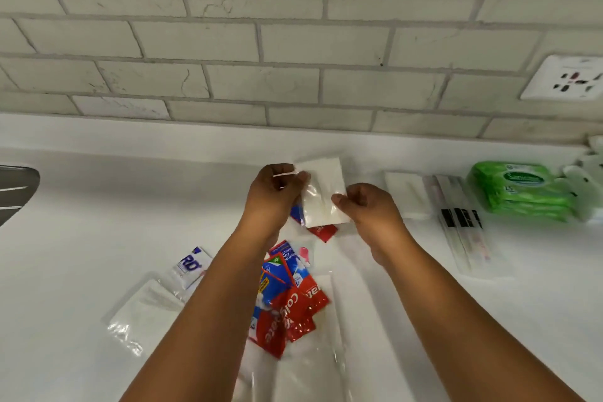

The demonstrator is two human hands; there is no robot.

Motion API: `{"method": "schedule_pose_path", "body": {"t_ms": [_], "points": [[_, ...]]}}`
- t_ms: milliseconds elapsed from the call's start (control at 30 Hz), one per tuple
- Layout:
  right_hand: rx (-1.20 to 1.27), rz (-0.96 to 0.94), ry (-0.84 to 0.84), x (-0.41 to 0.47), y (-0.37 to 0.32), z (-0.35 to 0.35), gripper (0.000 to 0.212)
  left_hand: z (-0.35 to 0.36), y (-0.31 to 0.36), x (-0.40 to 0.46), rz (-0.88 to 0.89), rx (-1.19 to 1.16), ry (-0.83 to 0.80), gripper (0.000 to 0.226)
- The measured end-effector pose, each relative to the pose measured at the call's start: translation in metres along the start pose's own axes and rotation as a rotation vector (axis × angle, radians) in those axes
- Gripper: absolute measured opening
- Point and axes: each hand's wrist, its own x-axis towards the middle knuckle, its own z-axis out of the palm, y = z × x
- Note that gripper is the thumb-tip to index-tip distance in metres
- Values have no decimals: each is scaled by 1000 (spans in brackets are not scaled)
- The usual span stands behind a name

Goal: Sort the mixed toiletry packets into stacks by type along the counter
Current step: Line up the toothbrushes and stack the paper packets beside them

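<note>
The slippery white packet [323,193] hangs above the counter [98,206], pinched between the left hand [272,197] at its upper left edge and the right hand [365,206] at its lower right. Its long axis runs away from the person, leaning slightly left. If one pinch loosens, I think it falls back onto the red toothpaste sachets [287,297] below both wrists, mixing again.
</note>
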Motion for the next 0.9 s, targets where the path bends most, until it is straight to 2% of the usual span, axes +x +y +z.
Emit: {"method": "schedule_pose_path", "body": {"t_ms": [67, 167, 267, 467, 733, 900], "points": [[75, 28, 57, 5, 4, -24, 22, 29, -7, -1, -41, 49, -58, 18], [118, 73, 137, 15, 10, -61, 13, 74, -16, -1, -53, 68, -125, 18], [60, 80, 203, 26, 20, -93, 15, 112, -14, 5, -64, 106, -103, 21], [-289, 38, 291, 52, 46, -127, 42, 163, -24, 22, -107, 245, -65, 20], [-750, 16, 230, 72, 67, -132, 40, 180, -43, 27, -102, 431, -19, 18], [-967, -30, 233, 74, 71, -130, 38, 179, -51, 28, -97, 437, -12, 17]]}}
